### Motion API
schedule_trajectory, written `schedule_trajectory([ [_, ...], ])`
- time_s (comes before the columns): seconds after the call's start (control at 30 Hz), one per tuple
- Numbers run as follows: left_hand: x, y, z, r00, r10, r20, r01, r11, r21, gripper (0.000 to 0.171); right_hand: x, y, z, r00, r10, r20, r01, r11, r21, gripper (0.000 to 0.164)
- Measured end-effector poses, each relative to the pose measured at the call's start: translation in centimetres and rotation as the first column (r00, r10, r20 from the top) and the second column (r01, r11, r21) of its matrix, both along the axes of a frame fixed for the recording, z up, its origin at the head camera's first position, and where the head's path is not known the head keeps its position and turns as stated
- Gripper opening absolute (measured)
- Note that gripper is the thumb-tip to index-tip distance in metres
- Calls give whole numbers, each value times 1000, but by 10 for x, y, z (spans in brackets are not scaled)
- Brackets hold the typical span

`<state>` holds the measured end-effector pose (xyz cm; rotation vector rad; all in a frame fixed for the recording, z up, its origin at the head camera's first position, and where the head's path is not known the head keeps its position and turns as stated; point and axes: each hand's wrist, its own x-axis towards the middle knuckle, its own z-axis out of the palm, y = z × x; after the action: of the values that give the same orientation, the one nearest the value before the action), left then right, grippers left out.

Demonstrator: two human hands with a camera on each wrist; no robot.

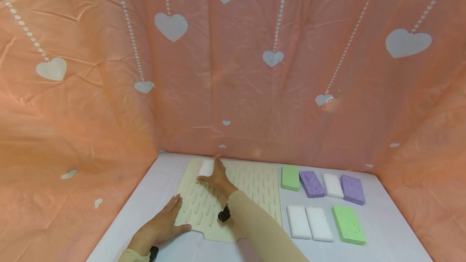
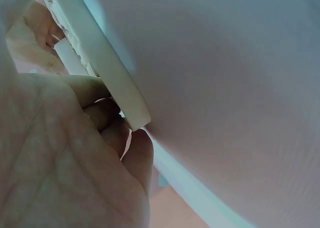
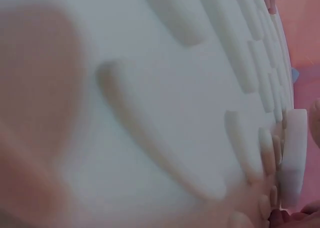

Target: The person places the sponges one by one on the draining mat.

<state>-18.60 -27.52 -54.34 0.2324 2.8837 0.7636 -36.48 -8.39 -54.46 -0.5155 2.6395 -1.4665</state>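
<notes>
A cream board (image 1: 251,197) with rows of long raised ridges lies flat in the middle of the white tabletop. My left hand (image 1: 162,223) rests at its front left corner, fingers stretched along the left side and the thumb near the front edge. In the left wrist view the fingers (image 2: 100,108) touch the board's thick rim (image 2: 117,83). My right hand (image 1: 217,179) reaches over the board and holds a white sponge (image 1: 206,167) on its back left part, between thumb and fingers. The right wrist view shows this sponge (image 3: 294,158) against the ridges.
Right of the board lie a green sponge (image 1: 290,178), a purple one (image 1: 312,184), a white one (image 1: 333,185) and another purple one (image 1: 352,189). Nearer are two white sponges (image 1: 299,222) and a green one (image 1: 348,225). An orange heart-patterned curtain (image 1: 233,92) encloses the table.
</notes>
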Motion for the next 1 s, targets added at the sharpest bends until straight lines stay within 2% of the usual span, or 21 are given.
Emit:
schedule_trajectory([
  [0.17, -1, 4, 1, 1000, 9, 3, -9, 1000, 6, 114, 3, 10, 3, 1000, 21, -23, -22, 1000, -17, 117],
  [0.27, 0, 4, 5, 1000, -8, 3, 8, 1000, 28, 113, 3, 16, 3, 999, 31, -12, -31, 999, -31, 115],
  [0.43, -2, -2, -4, 999, -33, -41, 33, 999, 19, 119, 4, 28, 3, 999, 47, 1, -47, 999, -25, 110],
  [0.5, -3, -4, -9, 998, -27, -49, 28, 1000, 12, 122, 7, 34, 5, 998, 60, 16, -59, 997, -45, 108],
  [0.6, -3, -5, -12, 999, -16, -45, 17, 999, 36, 123, 12, 46, 9, 997, 69, 42, -66, 995, -75, 108],
  [0.67, -5, -6, -14, 999, -7, -40, 7, 1000, 21, 123, 17, 54, 13, 995, 74, 63, -69, 995, -78, 108],
  [0.87, -4, -5, -8, 999, -33, -38, 34, 998, 46, 122, 28, 78, 24, 996, 78, 42, -75, 995, -71, 107],
  [1.0, -5, -3, -9, 999, -21, -45, 22, 1000, 17, 121, 34, 93, 31, 997, 72, 24, -71, 995, -70, 106],
])
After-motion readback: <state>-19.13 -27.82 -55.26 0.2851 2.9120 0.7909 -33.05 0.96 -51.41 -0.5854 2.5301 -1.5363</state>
